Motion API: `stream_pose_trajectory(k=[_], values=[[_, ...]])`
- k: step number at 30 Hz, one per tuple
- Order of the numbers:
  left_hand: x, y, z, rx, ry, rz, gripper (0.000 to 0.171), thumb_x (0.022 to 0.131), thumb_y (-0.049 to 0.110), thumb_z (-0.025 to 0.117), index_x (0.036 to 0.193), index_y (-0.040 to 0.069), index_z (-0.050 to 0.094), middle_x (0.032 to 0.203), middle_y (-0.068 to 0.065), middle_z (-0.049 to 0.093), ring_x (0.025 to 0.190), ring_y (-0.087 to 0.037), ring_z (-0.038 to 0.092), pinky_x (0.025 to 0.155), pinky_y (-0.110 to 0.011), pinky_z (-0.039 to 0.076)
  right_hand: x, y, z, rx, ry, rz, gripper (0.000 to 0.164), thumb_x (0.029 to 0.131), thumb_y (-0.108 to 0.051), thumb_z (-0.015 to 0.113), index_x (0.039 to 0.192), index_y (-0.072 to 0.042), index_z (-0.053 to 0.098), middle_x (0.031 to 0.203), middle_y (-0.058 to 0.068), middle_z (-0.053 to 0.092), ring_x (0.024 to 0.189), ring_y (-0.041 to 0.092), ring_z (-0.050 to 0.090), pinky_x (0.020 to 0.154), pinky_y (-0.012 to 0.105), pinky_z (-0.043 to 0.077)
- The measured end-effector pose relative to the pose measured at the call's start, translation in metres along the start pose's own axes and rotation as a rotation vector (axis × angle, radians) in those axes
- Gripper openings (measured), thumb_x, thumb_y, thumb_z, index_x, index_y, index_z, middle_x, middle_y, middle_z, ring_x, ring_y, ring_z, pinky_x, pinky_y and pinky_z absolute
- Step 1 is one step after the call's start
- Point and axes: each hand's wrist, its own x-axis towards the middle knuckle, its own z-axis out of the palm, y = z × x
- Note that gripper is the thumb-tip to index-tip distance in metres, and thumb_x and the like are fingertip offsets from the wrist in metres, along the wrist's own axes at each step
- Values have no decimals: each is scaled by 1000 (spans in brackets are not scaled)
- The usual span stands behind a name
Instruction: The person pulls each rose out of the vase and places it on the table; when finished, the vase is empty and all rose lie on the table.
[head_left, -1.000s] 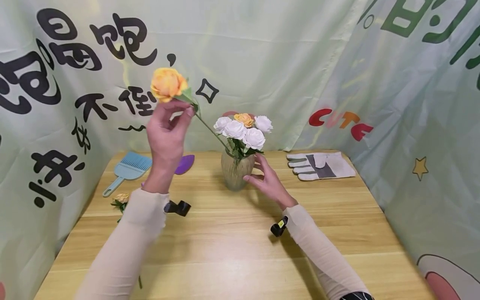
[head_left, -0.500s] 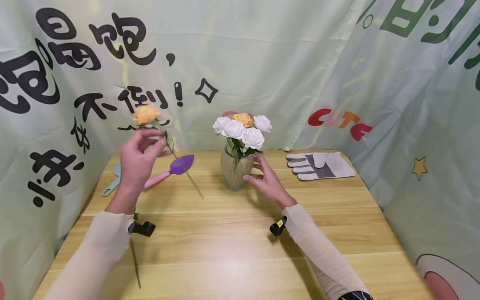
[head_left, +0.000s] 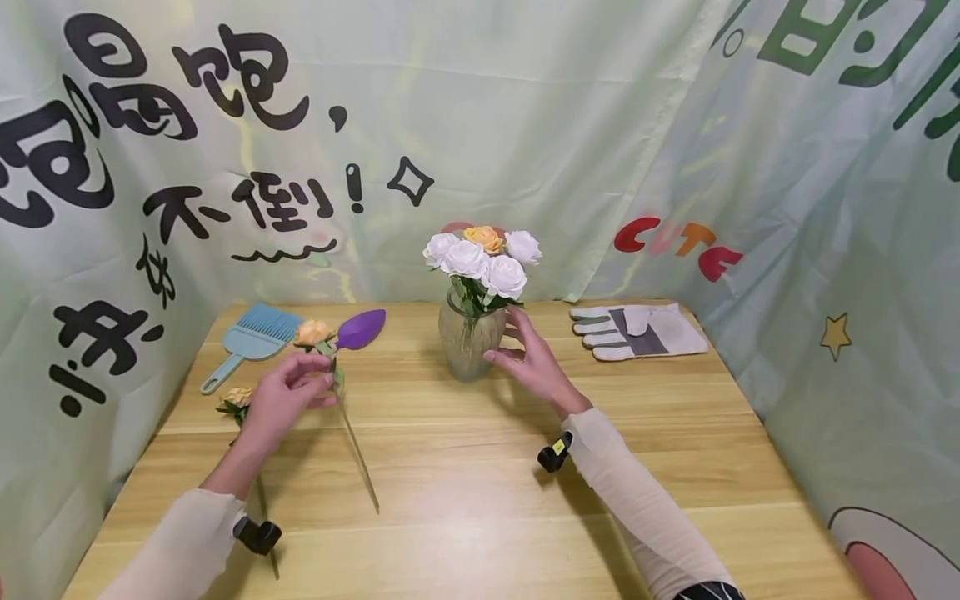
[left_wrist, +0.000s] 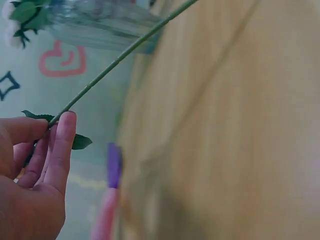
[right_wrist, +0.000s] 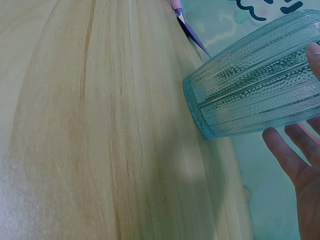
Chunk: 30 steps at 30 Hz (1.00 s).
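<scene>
My left hand (head_left: 288,392) pinches the stem of an orange-yellow rose (head_left: 313,333) just below its leaves. The bloom points away from me and the long green stem (left_wrist: 117,60) slants towards the near side. My right hand (head_left: 528,358) holds the side of a ribbed clear glass vase (head_left: 468,342), thumb in front and fingers round its right side. Standing in the vase are several white roses (head_left: 504,277) and one orange rose (head_left: 483,239). Another orange-yellow rose (head_left: 238,397) lies beneath my left forearm, its stem partly hidden.
A light blue dustpan-shaped tool with a comb-like edge (head_left: 262,332) lies at the back left. Beside it is a purple trowel (head_left: 362,329) with a pink handle. A grey-and-white work glove (head_left: 641,331) lies at the back right. Printed cloth (head_left: 570,150) hangs behind the table (head_left: 600,533).
My left hand has carried the orange-yellow rose away from the vase, left and down towards the table. The right hand has stayed at the vase.
</scene>
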Motion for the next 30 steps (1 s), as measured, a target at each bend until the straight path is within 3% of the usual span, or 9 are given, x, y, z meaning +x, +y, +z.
stream_pose_trajectory(k=[7,16,22,30], values=[[-11,-28,12,-25,-48,-159,40,106,7,70,141,-7,57,129,-10,68,100,-7,75,90,-37,70,0,0,0,9,-1,3,93,101,-14,81,174,-21,24,175,14,35,154,42,47,118,53,55],[-15,-41,26,-9,-53,-258,38,105,2,69,140,-8,57,130,-18,67,96,-15,74,88,-37,70,0,1,0,11,2,3,92,100,-14,81,173,-23,25,174,14,37,153,41,48,117,53,56],[-15,-47,23,36,-36,-290,39,106,2,68,142,-8,56,134,-24,64,90,-18,77,85,-35,70,0,0,1,11,3,-1,93,99,-14,82,173,-23,26,174,14,37,153,42,49,116,52,57],[-13,-45,19,104,-2,-290,40,107,5,68,143,-8,56,135,-27,63,84,-14,78,82,-30,70,0,1,0,10,-1,-11,93,100,-14,81,174,-22,24,173,17,37,152,43,49,115,50,58]])
